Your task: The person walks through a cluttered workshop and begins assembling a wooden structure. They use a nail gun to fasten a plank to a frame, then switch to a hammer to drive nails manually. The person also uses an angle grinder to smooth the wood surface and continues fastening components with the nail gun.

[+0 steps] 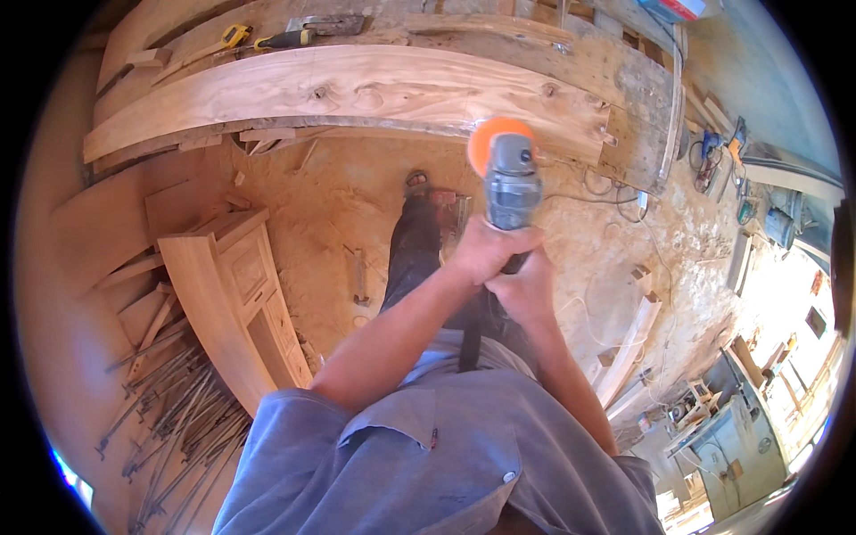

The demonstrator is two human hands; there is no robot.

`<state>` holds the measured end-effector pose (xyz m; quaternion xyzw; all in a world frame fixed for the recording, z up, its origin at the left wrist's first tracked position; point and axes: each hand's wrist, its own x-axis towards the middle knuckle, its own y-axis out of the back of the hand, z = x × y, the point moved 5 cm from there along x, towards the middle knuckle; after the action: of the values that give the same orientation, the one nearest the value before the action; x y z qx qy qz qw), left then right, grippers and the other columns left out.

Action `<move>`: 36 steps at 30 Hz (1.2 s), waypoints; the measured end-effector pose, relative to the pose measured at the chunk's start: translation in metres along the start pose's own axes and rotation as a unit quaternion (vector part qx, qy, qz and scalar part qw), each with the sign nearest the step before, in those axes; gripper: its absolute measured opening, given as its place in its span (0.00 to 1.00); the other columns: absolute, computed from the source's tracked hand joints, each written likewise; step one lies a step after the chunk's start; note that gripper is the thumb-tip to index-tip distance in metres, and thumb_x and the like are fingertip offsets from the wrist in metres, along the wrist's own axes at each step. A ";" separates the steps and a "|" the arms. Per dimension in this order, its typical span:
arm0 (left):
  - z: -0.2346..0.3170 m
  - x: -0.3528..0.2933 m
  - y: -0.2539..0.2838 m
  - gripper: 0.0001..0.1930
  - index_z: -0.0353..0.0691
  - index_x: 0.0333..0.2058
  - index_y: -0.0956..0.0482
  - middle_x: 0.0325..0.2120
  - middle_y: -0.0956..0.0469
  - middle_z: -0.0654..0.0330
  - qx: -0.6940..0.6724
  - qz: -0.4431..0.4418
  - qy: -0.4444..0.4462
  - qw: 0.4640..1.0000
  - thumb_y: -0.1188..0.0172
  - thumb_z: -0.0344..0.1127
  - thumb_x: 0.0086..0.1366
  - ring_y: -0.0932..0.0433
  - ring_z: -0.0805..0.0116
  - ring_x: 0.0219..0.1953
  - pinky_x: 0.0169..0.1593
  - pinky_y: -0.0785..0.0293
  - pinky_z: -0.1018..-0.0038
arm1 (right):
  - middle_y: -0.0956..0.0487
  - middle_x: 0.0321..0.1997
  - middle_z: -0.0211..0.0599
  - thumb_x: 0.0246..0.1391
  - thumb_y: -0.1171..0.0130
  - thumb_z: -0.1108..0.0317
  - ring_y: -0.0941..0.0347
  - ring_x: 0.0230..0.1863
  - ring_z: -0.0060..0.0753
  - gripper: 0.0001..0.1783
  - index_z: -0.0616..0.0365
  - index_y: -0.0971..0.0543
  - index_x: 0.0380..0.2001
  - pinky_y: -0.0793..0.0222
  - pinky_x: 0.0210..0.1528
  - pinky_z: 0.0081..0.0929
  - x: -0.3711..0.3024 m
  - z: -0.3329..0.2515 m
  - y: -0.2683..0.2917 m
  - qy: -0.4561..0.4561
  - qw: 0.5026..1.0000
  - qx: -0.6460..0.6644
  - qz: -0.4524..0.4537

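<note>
Both my hands are closed around an angle grinder (513, 192) with a grey body. My left hand (490, 253) wraps its body, and my right hand (526, 290) grips the rear end just below. An orange disc (484, 143), slightly blurred, sits at the grinder's far end. It overlaps the near edge of a long wooden board (357, 82) toward its right end; whether it touches the wood I cannot tell. Knots and wavy grain mark the board, which lies across a worn workbench (637, 116).
On the bench behind the board lie a yellow tape measure (236, 36) and a tool with a black-and-yellow handle (283, 40). A wooden cabinet frame (218, 312) stands left, above a pile of metal bar clamps (183, 419). Cables (593, 198) and timber (629, 352) lie on the right.
</note>
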<state>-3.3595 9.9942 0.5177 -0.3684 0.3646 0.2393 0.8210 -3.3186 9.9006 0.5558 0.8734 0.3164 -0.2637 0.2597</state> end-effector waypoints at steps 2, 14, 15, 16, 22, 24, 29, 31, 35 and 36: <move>0.005 -0.004 0.010 0.16 0.38 0.41 0.17 0.35 0.18 0.62 -0.043 -0.010 -0.014 0.999 0.26 0.33 0.54 0.21 0.74 0.34 0.40 0.22 0.71 | 0.18 0.40 0.39 0.34 0.27 0.71 0.21 0.42 0.30 0.31 0.65 0.26 0.46 0.25 0.45 0.30 0.000 -0.014 -0.009 0.008 0.997 -0.072 0.000; 0.008 0.001 -0.006 0.13 0.39 0.37 0.18 0.32 0.19 0.65 -0.001 0.008 -0.014 1.000 0.27 0.32 0.54 0.21 0.75 0.32 0.37 0.23 0.73 | 0.17 0.42 0.51 0.34 0.26 0.65 0.18 0.46 0.48 0.36 0.64 0.27 0.49 0.24 0.49 0.37 0.005 -0.001 0.003 0.013 0.998 -0.060 -0.001; 0.008 0.000 -0.008 0.12 0.38 0.36 0.18 0.31 0.19 0.64 0.017 0.019 -0.023 0.999 0.27 0.33 0.54 0.21 0.75 0.31 0.37 0.24 0.73 | 0.17 0.41 0.47 0.35 0.26 0.67 0.19 0.45 0.43 0.33 0.64 0.26 0.48 0.24 0.48 0.35 0.003 -0.002 0.003 -0.002 1.000 -0.029 -0.004; 0.008 0.000 -0.009 0.12 0.37 0.34 0.17 0.30 0.19 0.63 0.034 0.029 -0.031 0.999 0.27 0.35 0.53 0.22 0.75 0.30 0.36 0.24 0.73 | 0.18 0.40 0.42 0.35 0.27 0.70 0.20 0.44 0.37 0.30 0.64 0.25 0.46 0.25 0.46 0.34 0.000 -0.005 0.004 -0.016 1.000 0.003 -0.007; 0.005 0.001 -0.003 0.12 0.35 0.32 0.16 0.27 0.19 0.62 -0.020 0.018 -0.042 0.999 0.27 0.37 0.52 0.22 0.75 0.29 0.35 0.25 0.72 | 0.18 0.39 0.37 0.35 0.29 0.73 0.21 0.41 0.31 0.27 0.64 0.23 0.44 0.26 0.44 0.31 0.001 -0.010 0.002 -0.004 0.999 -0.051 0.012; 0.003 0.003 -0.007 0.12 0.35 0.31 0.16 0.26 0.19 0.62 0.007 0.023 -0.045 0.999 0.28 0.37 0.52 0.22 0.76 0.29 0.34 0.24 0.72 | 0.18 0.38 0.36 0.35 0.29 0.73 0.21 0.41 0.31 0.28 0.64 0.23 0.44 0.26 0.43 0.30 0.001 -0.004 0.005 -0.014 1.000 -0.019 0.007; 0.009 -0.001 0.007 0.13 0.38 0.37 0.19 0.30 0.20 0.64 -0.021 0.005 -0.008 1.000 0.27 0.33 0.54 0.21 0.75 0.32 0.37 0.23 0.73 | 0.19 0.38 0.35 0.36 0.30 0.76 0.21 0.39 0.28 0.26 0.64 0.24 0.44 0.26 0.41 0.27 0.002 -0.022 -0.007 0.016 0.998 -0.054 0.014; 0.010 -0.001 0.002 0.13 0.35 0.30 0.16 0.26 0.20 0.62 -0.007 0.024 -0.036 0.999 0.27 0.38 0.51 0.23 0.75 0.29 0.35 0.25 0.71 | 0.19 0.38 0.35 0.36 0.31 0.77 0.21 0.39 0.27 0.26 0.64 0.24 0.44 0.26 0.40 0.27 0.005 -0.003 -0.001 0.014 0.999 -0.039 0.008; 0.003 0.007 -0.007 0.14 0.37 0.33 0.17 0.29 0.20 0.64 0.032 0.012 -0.028 0.999 0.26 0.37 0.51 0.23 0.75 0.31 0.37 0.25 0.72 | 0.19 0.39 0.35 0.35 0.30 0.76 0.22 0.38 0.27 0.26 0.64 0.24 0.43 0.26 0.40 0.27 0.002 -0.004 0.004 0.006 0.998 0.062 -0.007; 0.001 0.007 -0.002 0.14 0.38 0.36 0.18 0.31 0.20 0.65 0.011 0.005 -0.017 1.000 0.26 0.36 0.52 0.23 0.75 0.32 0.39 0.25 0.72 | 0.19 0.38 0.34 0.35 0.30 0.76 0.22 0.38 0.27 0.26 0.64 0.24 0.43 0.26 0.40 0.27 0.003 -0.009 0.003 0.013 0.999 0.031 0.001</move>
<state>-3.3536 9.9951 0.5134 -0.3531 0.3550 0.2459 0.8299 -3.3123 9.9055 0.5617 0.8847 0.3109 -0.2617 0.2283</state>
